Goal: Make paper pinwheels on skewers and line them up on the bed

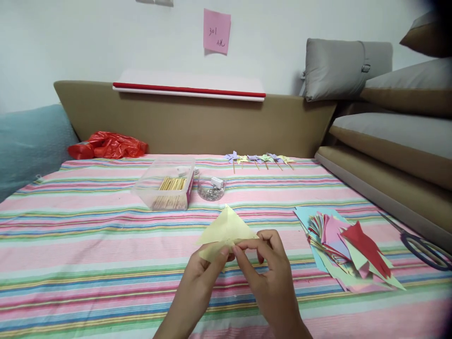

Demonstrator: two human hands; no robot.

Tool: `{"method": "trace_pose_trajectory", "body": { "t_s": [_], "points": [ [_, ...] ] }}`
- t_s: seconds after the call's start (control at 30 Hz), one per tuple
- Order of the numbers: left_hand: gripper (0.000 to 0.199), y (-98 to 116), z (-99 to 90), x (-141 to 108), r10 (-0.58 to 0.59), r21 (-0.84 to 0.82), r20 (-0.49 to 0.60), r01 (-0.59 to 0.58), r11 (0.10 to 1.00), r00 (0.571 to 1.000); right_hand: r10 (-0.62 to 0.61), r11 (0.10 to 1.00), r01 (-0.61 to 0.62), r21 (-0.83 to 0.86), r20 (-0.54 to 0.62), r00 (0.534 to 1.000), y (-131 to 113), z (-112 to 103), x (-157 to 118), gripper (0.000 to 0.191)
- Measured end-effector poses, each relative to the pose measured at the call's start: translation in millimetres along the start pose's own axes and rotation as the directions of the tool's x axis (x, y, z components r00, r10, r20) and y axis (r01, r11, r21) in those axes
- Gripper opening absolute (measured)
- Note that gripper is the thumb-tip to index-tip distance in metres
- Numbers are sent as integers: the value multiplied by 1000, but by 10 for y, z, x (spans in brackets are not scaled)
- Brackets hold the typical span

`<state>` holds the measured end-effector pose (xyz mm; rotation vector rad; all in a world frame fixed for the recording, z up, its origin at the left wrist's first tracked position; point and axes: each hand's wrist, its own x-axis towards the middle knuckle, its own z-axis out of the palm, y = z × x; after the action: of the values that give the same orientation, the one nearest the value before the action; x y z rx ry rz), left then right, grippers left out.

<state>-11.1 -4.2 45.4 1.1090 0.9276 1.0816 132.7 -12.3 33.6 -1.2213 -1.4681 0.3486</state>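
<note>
A pale yellow paper piece [228,225] with pointed corners is held up over the striped cloth, one corner pointing away from me. My left hand [203,270] pinches its near left part, thumb on top near the middle. The thumb and forefinger of my right hand [266,266] close on the paper at the middle, right beside the left thumb. Whether a pin or anything else small sits between those fingertips is hidden. Part of the paper curls over toward the left thumb.
A clear plastic box [144,188] of wooden sticks and a round container [211,193] of small metal bits stand ahead. Several paper pinwheels [254,160] lie at the back. Coloured paper pieces [353,254] and scissors [420,245] lie right. A red plastic bag [113,145] lies back left.
</note>
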Motion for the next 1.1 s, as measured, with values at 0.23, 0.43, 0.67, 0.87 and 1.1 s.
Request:
{"method": "trace_pose_trajectory", "body": {
  "t_s": [0.23,0.43,0.67,0.87,1.1],
  "points": [
    [30,-35,-13,30,61,106,64,-68,992,996,44,998,-44,39,2,999,-2,1,1,11],
    [31,-73,-13,23,107,183,52,-115,976,993,77,996,-78,36,6,997,-24,28,-33,12],
    [28,-46,-33,13,96,262,37,-102,960,995,263,957,-239,161,-148,953,43,14,-29,38],
    [63,-37,-97,-61,-16,155,139,-6,988,990,440,590,-676,442,526,728,12,-270,175,37],
    [84,2,-133,-105,-127,137,197,101,985,972,420,519,-749,411,641,643,-13,-288,162,34]
  ]
}}
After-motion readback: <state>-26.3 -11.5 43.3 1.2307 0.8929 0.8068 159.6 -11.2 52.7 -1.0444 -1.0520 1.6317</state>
